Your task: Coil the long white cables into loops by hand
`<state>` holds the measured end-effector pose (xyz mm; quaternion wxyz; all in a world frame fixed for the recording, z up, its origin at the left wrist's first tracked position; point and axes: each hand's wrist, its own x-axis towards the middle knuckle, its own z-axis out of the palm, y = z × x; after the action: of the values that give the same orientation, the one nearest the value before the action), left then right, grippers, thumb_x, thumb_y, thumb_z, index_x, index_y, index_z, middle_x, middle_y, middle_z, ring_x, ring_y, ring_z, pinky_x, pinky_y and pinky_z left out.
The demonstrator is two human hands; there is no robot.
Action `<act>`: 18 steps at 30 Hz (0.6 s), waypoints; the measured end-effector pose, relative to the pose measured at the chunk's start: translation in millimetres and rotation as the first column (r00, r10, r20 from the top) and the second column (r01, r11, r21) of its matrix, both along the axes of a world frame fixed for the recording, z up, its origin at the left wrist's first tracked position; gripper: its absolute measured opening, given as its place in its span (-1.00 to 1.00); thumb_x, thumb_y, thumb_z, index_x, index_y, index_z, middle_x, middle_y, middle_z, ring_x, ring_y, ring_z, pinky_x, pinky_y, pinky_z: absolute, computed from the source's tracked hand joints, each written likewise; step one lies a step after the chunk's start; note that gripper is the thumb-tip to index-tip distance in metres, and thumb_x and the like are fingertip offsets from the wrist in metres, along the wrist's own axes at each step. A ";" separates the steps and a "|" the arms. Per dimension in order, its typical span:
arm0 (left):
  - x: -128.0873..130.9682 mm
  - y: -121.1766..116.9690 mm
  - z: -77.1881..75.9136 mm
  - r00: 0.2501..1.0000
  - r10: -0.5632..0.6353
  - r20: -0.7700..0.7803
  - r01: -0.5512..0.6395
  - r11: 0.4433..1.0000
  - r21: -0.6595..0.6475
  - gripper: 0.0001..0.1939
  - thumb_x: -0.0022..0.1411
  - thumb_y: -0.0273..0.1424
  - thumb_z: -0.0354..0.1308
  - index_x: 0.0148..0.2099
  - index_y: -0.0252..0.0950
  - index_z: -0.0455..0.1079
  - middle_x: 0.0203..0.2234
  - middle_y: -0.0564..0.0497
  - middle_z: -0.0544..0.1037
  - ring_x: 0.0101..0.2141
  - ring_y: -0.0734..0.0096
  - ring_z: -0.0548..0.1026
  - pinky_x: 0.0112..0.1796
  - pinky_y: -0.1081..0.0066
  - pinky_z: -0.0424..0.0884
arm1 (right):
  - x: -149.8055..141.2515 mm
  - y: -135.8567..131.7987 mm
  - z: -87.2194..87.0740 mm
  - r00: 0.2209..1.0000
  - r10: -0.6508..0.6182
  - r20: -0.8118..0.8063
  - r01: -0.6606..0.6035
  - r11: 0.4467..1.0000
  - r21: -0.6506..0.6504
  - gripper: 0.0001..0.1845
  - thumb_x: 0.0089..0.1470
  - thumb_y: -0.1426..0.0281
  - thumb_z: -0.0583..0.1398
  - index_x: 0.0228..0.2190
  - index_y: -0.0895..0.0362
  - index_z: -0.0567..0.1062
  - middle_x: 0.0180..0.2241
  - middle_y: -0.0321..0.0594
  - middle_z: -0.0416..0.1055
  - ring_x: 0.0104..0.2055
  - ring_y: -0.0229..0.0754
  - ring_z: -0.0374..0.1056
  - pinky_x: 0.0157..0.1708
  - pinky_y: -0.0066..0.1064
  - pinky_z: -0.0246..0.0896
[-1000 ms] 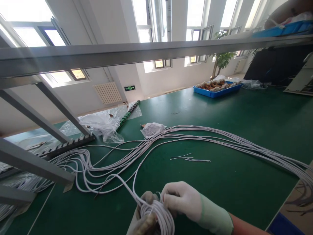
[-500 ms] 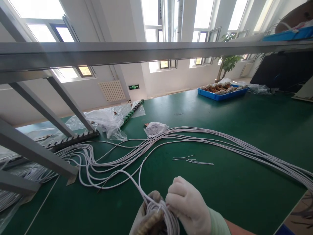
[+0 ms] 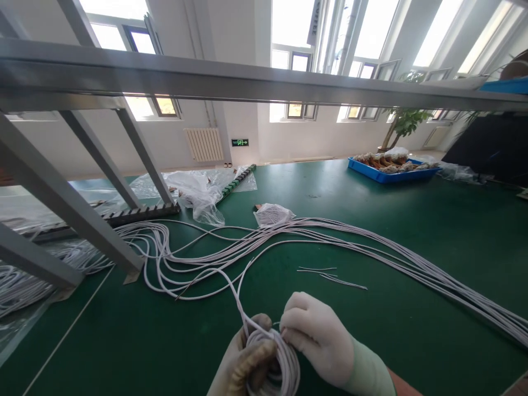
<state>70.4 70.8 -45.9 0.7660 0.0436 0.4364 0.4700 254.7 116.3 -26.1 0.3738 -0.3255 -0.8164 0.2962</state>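
Observation:
Both my hands wear pale gloves and meet at the bottom centre of the view. My left hand (image 3: 243,366) is wrapped round a small coil of white cable (image 3: 280,366). My right hand (image 3: 317,341) pinches the same coil from the right, fingers curled on its top turns. The cable's free length (image 3: 235,286) runs up and away from the coil to a long bundle of white cables (image 3: 371,247) lying across the green table (image 3: 412,203).
Short loose wire pieces (image 3: 330,273) lie beyond my right hand. A small bag (image 3: 273,214) and crumpled clear plastic (image 3: 198,190) sit further back. A blue tray (image 3: 391,168) with parts stands at the far right. A grey metal frame (image 3: 74,214) slants over the left.
The camera has tilted and swung, so the table scene sits further right and lower. My hands stay closed on the coil, and the right hand has shifted slightly on its turns.

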 end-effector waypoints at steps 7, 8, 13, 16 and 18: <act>-3.0 4.4 14.3 0.994 -0.077 -0.083 0.083 0.994 0.073 -0.47 -0.06 -0.41 0.55 -0.05 -0.30 0.42 -0.39 -0.01 0.62 -0.36 0.29 0.59 -0.22 0.31 0.48 | 18.8 -0.4 33.5 0.998 0.019 -0.055 -0.016 0.999 0.043 -0.73 0.38 0.45 0.08 -0.03 -0.01 0.54 -0.21 -0.18 0.37 -0.25 -0.14 0.32 -0.35 -0.32 0.30; -2.7 5.3 20.7 0.990 -0.100 -0.100 0.108 0.992 0.073 -0.51 -0.06 -0.41 0.55 -0.10 -0.30 0.44 -0.38 -0.02 0.63 -0.33 0.27 0.59 -0.18 0.30 0.48 | 18.0 -0.7 40.1 0.995 0.068 0.075 -0.079 0.984 0.159 -0.73 0.34 0.46 0.13 -0.04 -0.04 0.55 -0.18 -0.17 0.38 -0.20 -0.09 0.30 -0.34 -0.30 0.26; -2.7 7.2 39.2 0.969 -0.181 -0.170 0.199 0.975 0.096 -0.59 -0.11 -0.40 0.58 -0.23 -0.28 0.50 -0.44 0.04 0.57 -0.37 0.28 0.53 -0.22 0.31 0.42 | 10.1 10.7 61.5 0.876 0.145 0.461 -0.295 0.916 0.273 -0.84 0.19 0.48 0.22 -0.20 0.05 0.58 -0.10 -0.17 0.48 -0.13 -0.02 0.25 -0.25 -0.18 0.14; -3.7 5.9 34.6 0.966 -0.239 -0.100 0.245 0.968 0.051 -0.51 -0.08 -0.38 0.58 -0.11 -0.31 0.47 -0.42 0.04 0.53 -0.36 0.29 0.52 -0.19 0.28 0.40 | 15.3 25.6 62.3 0.904 0.236 0.357 -0.302 0.943 0.140 -0.78 0.25 0.49 0.15 -0.26 0.06 0.62 -0.24 -0.19 0.51 -0.22 -0.10 0.28 -0.20 -0.18 0.15; -3.7 4.6 28.2 0.970 -0.244 -0.007 0.244 0.967 0.068 -0.43 -0.09 -0.40 0.57 -0.05 -0.31 0.43 -0.40 0.04 0.52 -0.36 0.31 0.51 -0.21 0.30 0.39 | 21.8 34.0 58.4 0.914 0.331 0.233 -0.347 0.938 0.027 -0.77 0.30 0.42 0.16 -0.25 0.08 0.65 -0.30 -0.19 0.52 -0.27 -0.14 0.31 -0.20 -0.22 0.18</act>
<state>66.7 75.4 -17.7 0.8164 0.1225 0.4109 0.3869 276.5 150.3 32.3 0.2331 -0.1976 -0.9070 0.2899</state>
